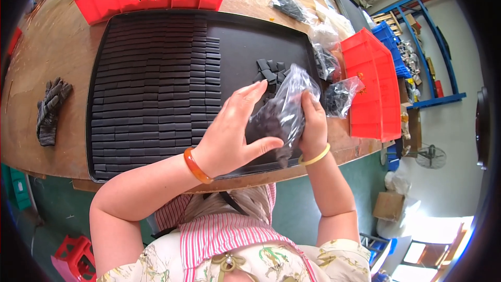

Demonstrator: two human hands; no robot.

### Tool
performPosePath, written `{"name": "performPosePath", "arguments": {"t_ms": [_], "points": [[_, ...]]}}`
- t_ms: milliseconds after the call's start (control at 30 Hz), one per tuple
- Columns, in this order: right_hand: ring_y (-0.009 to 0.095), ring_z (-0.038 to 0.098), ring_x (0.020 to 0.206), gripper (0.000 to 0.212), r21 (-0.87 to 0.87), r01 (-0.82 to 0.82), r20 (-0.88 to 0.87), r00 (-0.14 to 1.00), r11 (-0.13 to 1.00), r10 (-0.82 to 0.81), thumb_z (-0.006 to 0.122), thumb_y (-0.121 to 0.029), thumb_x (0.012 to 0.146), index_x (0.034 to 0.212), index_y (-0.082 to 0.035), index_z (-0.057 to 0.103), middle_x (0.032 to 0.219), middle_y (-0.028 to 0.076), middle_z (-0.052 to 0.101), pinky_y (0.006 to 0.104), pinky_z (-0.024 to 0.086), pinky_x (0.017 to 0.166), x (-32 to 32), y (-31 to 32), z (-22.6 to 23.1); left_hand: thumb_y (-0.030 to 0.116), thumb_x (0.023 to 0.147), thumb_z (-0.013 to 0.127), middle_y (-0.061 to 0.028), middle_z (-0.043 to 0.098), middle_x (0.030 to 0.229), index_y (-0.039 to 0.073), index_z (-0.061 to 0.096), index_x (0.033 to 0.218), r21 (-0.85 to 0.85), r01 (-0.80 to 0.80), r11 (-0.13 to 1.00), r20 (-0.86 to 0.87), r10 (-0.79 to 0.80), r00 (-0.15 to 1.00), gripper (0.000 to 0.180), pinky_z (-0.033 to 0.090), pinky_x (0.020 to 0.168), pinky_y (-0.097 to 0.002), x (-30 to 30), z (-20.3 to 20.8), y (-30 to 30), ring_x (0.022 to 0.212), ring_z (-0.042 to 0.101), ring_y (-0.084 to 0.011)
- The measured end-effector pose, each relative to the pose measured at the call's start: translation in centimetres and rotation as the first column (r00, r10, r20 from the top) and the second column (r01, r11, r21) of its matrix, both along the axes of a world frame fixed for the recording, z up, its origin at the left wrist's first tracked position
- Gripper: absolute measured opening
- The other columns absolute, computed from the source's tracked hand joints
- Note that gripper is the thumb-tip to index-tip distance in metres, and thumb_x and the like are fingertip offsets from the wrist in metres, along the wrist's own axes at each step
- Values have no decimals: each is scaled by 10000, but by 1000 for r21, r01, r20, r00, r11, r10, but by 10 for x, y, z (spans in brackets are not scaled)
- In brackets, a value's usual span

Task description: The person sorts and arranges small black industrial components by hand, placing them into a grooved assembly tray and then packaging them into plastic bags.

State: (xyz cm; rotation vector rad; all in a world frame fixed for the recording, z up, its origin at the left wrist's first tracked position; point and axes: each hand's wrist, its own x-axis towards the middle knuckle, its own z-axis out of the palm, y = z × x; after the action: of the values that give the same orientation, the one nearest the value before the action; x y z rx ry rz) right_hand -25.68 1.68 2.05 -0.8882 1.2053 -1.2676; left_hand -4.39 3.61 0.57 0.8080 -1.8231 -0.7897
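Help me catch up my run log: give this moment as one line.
right hand: gripping clear plastic bag with dark contents | left hand: open beside it, contact unclear | black tray: rows of pieces left, loose pieces right

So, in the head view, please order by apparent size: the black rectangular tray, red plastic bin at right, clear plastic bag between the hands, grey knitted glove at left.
1. Black rectangular tray
2. Red plastic bin
3. Clear plastic bag, partly covered
4. Grey knitted glove
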Motion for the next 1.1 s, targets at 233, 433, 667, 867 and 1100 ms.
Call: {"name": "performPosePath", "arguments": {"t_ms": [233, 433, 667, 867, 1100], "points": [[117, 621, 822, 259, 176, -136, 116, 986, 975, 117, 508, -255, 1021, 973, -32, 632, 905, 42, 663, 259, 498, 754, 36, -3, 2, 462, 743, 817, -263, 370, 1444, -4, 162, 1510, 591, 176, 787, -288, 2, 958, 1111, 342, 1110, -378, -9, -20, 0, 1338, 413, -338], [211, 578, 967, 476, -215, -421, -670, 720, 881, 181, 441, -424, 1018, 1070, 6, 639, 1009, 99, 637, 331, 430, 893, 34, 4, 23, 229, 859, 726, -97, 576, 1226, -4, 412, 1369, 638, 514, 574, -642, 28, 766, 642, 452, 973, -291, 0, -8, -5, 1119, 550, -140], [404, 436, 1293, 461, -354, -471, -929, 80, 808, -361, 570, -379, 937, 1300, -95, 572, 1357, 196, 530, 493, 302, 1095, -28, -77, -14, 152, 899, 659, -68, 589, 1194, 8, 460, 1336, 554, 658, 510, -777, 33, 629, 502, 450, 969, -292, 2, 8, -10, 1086, 548, -126], [392, 347, 1381, 541, -142, -540, -898, -283, 830, -338, 566, -464, 911, 1405, -258, 483, 1498, 142, 396, 524, 242, 1136, -20, -96, -66, 192, 917, 622, -57, 593, 1190, 25, 470, 1316, 589, 596, 545, -772, 164, 614, 459, 451, 951, -299, 8, 6, -15, 1084, 565, -136], [392, 391, 1339, 595, -65, -610, -988, -72, 790, -137, 593, -490, 896, 1403, -198, 486, 1443, 163, 448, 512, 323, 1082, -46, -39, -57, 192, 934, 617, -49, 593, 1182, 27, 477, 1306, 590, 529, 610, -743, 153, 652, 431, 461, 930, -292, 15, -1, -23, 1062, 573, -120]]}}
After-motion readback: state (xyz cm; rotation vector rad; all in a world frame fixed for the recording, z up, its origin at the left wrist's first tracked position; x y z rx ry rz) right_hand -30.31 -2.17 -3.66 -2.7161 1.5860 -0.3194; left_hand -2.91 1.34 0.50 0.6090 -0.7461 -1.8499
